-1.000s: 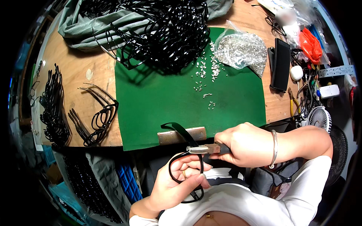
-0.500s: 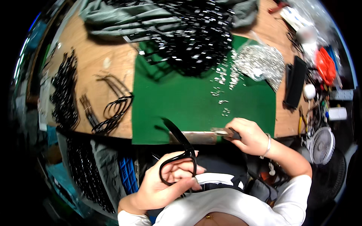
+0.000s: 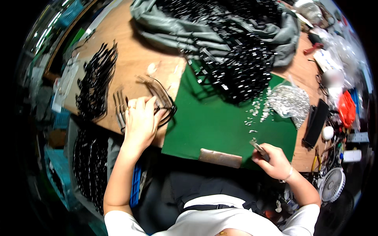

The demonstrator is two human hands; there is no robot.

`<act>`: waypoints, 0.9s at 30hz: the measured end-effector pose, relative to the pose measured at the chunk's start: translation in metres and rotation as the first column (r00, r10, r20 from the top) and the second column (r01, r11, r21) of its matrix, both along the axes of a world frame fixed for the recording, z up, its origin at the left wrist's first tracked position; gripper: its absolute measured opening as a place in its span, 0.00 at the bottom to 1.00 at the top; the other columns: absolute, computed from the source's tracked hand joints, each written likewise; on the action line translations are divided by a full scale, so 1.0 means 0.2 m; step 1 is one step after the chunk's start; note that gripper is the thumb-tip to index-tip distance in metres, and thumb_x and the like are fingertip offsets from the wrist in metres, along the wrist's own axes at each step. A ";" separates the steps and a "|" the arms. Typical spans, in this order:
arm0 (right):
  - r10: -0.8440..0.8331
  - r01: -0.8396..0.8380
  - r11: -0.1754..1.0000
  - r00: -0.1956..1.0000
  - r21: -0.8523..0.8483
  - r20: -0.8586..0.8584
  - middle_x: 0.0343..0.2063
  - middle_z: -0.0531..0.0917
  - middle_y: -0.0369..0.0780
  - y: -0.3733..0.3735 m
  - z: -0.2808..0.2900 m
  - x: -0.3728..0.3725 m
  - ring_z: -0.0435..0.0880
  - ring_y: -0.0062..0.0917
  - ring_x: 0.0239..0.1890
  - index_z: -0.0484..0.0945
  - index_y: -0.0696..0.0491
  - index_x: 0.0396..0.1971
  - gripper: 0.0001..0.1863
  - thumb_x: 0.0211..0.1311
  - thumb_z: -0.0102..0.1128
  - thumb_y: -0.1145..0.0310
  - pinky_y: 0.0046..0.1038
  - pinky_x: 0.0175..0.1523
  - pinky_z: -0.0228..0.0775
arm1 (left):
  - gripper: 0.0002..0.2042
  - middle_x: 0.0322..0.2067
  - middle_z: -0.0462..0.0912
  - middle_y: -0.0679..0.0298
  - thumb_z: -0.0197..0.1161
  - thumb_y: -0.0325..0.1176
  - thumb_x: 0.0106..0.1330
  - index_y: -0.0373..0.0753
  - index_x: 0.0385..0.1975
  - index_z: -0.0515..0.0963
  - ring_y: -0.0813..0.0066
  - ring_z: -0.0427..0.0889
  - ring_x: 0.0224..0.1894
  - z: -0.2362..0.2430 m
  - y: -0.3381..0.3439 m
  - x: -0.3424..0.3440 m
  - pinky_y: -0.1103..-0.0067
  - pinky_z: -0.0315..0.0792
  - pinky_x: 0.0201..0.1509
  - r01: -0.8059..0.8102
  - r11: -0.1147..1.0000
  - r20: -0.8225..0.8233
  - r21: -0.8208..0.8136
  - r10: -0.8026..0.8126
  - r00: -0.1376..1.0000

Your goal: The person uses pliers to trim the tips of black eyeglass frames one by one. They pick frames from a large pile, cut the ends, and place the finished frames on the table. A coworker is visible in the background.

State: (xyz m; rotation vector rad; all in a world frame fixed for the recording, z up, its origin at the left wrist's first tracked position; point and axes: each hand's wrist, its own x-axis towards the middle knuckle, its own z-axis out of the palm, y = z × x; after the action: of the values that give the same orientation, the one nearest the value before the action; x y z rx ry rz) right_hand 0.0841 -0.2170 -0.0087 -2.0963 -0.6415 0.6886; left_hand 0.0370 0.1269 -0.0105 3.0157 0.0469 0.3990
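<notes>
Low in the frame, the right hand (image 3: 275, 159) had its grip closed on a small metal tool (image 3: 258, 148), perhaps pliers, at the green mat (image 3: 220, 126). The left hand (image 3: 141, 120) lay open-fingered on looped black straps (image 3: 163, 103). Upper centre, the wooden table (image 3: 134, 59) carried a black strap heap (image 3: 244, 67) on grey cloth (image 3: 173, 27).

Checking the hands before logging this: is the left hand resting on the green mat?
No, the left hand lies on black looped parts on the wooden table, beside the green mat.

My left hand (image 3: 141, 120) presses flat on a small bundle of black looped straps (image 3: 161, 100) lying on the wooden surface (image 3: 130, 59), beside the green mat (image 3: 212, 122). My right hand (image 3: 273, 159) grips a slim metal tool (image 3: 258, 148), tilted over the mat's near edge.
</notes>
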 end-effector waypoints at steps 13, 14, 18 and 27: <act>0.084 -0.083 0.996 0.996 0.042 -0.021 0.26 0.76 0.44 0.00 -0.01 -0.06 0.77 0.34 0.30 0.72 0.57 0.29 0.09 0.49 0.57 0.69 0.27 0.37 0.68 | 0.14 0.30 0.76 0.56 0.55 0.36 0.58 0.32 0.38 0.70 0.71 0.75 0.33 0.08 -0.33 0.76 0.79 0.68 0.38 0.386 0.860 0.406 -0.334 -0.238 0.882; 0.104 -0.103 0.995 0.995 0.005 -0.003 0.26 0.76 0.44 0.00 0.00 -0.07 0.77 0.34 0.30 0.72 0.57 0.29 0.09 0.49 0.57 0.69 0.27 0.36 0.68 | 0.14 0.29 0.76 0.57 0.55 0.37 0.58 0.32 0.37 0.71 0.70 0.75 0.32 0.01 -0.31 0.83 0.79 0.68 0.38 0.261 0.892 0.131 -0.368 -0.229 0.965; 0.047 -0.048 0.999 0.998 -0.018 -0.030 0.27 0.76 0.44 -0.10 -0.01 -0.10 0.77 0.34 0.31 0.72 0.57 0.30 0.10 0.49 0.57 0.68 0.28 0.37 0.68 | 0.14 0.28 0.77 0.56 0.55 0.38 0.57 0.33 0.34 0.72 0.66 0.76 0.31 -0.09 -0.29 0.89 0.77 0.69 0.36 0.079 0.729 -0.119 -0.680 -0.215 0.969; 0.116 -0.114 0.993 0.991 -0.042 0.059 0.26 0.75 0.45 -0.06 -0.02 -0.09 0.76 0.37 0.31 0.71 0.57 0.31 0.13 0.49 0.58 0.65 0.30 0.37 0.67 | 0.17 0.23 0.76 0.66 0.53 0.43 0.60 0.33 0.23 0.74 0.82 0.71 0.28 -0.12 -0.24 1.08 0.83 0.65 0.35 0.127 0.515 0.070 -0.847 -0.130 0.989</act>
State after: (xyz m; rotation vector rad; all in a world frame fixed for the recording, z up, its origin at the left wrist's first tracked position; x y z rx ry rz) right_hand 0.0653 -0.2281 -0.0122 -2.1357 -0.7947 0.7076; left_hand 0.2528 0.0793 -0.0348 1.9988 0.0097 0.2420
